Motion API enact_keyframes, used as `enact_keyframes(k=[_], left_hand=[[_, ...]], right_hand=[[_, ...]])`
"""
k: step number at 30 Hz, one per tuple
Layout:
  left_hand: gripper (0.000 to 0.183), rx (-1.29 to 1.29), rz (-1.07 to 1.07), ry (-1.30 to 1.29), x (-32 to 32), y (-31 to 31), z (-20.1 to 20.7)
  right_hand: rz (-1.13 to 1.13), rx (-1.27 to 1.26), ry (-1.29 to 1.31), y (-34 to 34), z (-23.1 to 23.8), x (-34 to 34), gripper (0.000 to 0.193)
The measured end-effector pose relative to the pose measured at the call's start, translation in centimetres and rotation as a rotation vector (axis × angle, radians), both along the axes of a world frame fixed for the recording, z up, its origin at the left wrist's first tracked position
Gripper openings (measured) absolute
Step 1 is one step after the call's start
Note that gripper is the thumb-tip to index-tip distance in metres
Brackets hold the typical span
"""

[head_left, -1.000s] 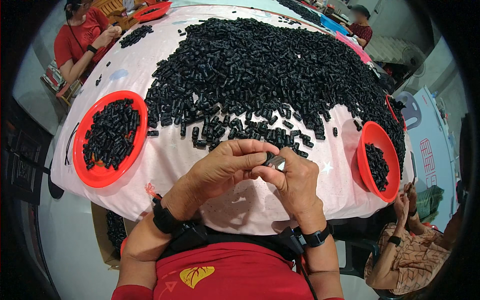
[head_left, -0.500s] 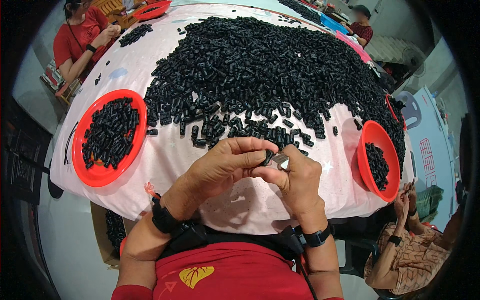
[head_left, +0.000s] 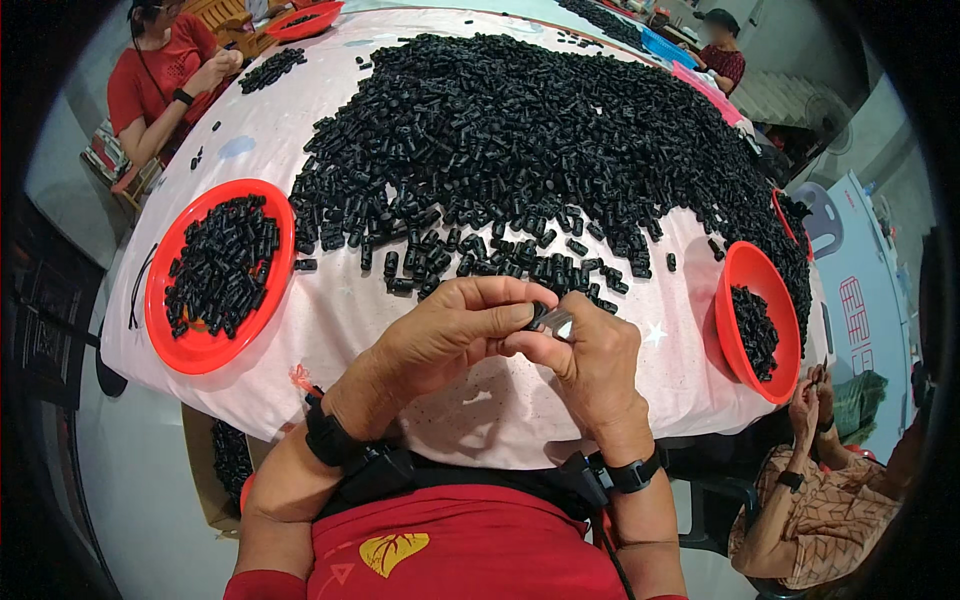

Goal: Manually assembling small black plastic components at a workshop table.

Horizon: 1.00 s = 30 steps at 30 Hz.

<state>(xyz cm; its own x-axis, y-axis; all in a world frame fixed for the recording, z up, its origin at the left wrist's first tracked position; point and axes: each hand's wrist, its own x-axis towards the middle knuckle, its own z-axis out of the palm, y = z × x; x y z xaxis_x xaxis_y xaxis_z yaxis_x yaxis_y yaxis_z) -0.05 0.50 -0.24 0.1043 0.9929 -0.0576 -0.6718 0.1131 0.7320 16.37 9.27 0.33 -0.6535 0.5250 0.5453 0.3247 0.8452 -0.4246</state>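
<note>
Above the near part of the table, my left hand [head_left: 435, 335] pinches a small black cylindrical plastic piece [head_left: 540, 311] between thumb and fingertips. My right hand [head_left: 603, 365] is closed on a small flat metallic tool, perhaps a blade [head_left: 563, 326], which meets the black piece at its right side. Most of the tool is hidden by my fingers. Just beyond my hands lie loose black pieces [head_left: 430, 255] of the same kind, spilling from a large heap [head_left: 520, 130].
At my left stands a red plate [head_left: 160, 335] full of black pieces; at my right, a tilted red bowl [head_left: 732, 325] holds more. A pink cloth [head_left: 340, 340] covers the table. Co-workers sit at the far left, far right and near right. Below the left edge is a cardboard box [head_left: 205, 480].
My right hand has shifted very slightly to the left and the metallic tool has turned a little against the black piece. The left hand stays almost still.
</note>
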Motion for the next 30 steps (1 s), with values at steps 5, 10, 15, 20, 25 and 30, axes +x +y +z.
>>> enact_keyframes(k=[5, 10, 15, 20, 25, 30], left_hand=[[0.029, -0.010, 0.015, -0.015, 0.03, 0.03, -0.38], [0.029, -0.022, 0.025, -0.021, 0.16, 0.06, -0.20], [0.030, -0.006, 0.020, -0.026, 0.19, -0.03, 0.31], [0.029, 0.017, 0.009, -0.028, 0.15, 0.04, -0.11], [0.029, 0.011, 0.012, -0.027, 0.06, 0.08, -0.28], [0.028, 0.022, -0.002, -0.028, -0.05, 0.08, -0.25]], right_hand=[[0.006, 0.010, 0.002, 0.07, -0.16, -0.08, 0.051], [-0.014, 0.059, -0.024, -0.10, -0.41, -0.09, 0.050], [0.000, -0.015, -0.002, -0.13, 0.24, 0.21, 0.053], [-0.014, -0.006, -0.006, 0.08, 0.23, 0.20, 0.054], [-0.013, -0.006, -0.028, 0.06, -0.08, 0.04, 0.054], [-0.013, 0.006, -0.014, 0.07, -0.11, 0.06, 0.053]])
